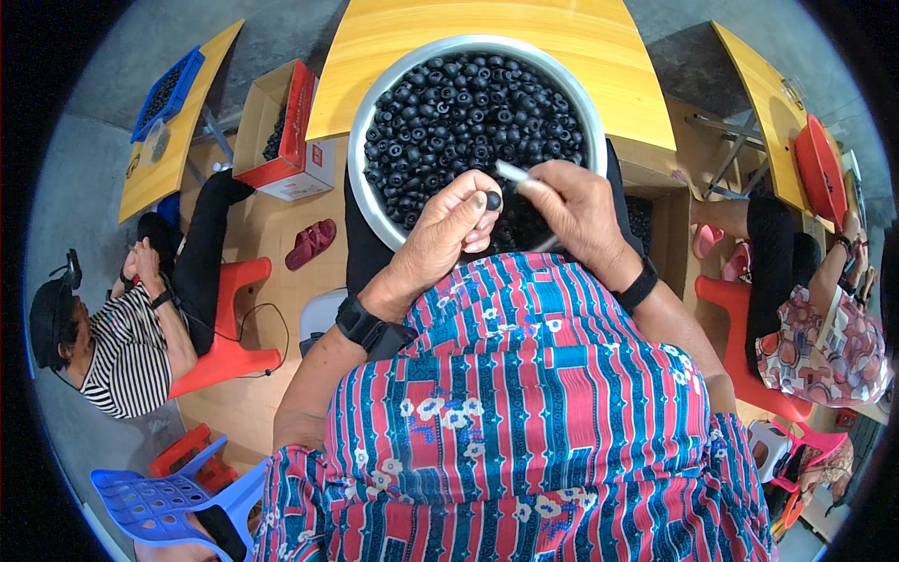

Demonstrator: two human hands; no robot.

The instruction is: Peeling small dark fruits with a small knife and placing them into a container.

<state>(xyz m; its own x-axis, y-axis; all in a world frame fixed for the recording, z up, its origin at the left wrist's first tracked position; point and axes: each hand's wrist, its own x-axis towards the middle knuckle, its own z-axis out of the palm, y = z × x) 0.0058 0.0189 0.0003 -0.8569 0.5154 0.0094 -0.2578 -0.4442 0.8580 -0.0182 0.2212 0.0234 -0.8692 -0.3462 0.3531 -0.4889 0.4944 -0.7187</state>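
A wide metal basin (365,112) heaped with small black ring-shaped parts (468,103) sits on my lap against a yellow table (487,47). My left hand (454,229) pinches one black ring part (493,199) between thumb and fingers, just over the basin's near rim. My right hand (576,211) grips a thin white stick-like tool (512,171) whose tip points toward that part. Both hands sit close together, almost touching. A dark band is on each wrist.
A person in a striped shirt (126,361) sits at left on a red stool (234,309) by a cardboard box (286,126) and another yellow table (173,122). A person in a patterned top (833,328) sits at right. A blue plastic chair (169,501) stands lower left.
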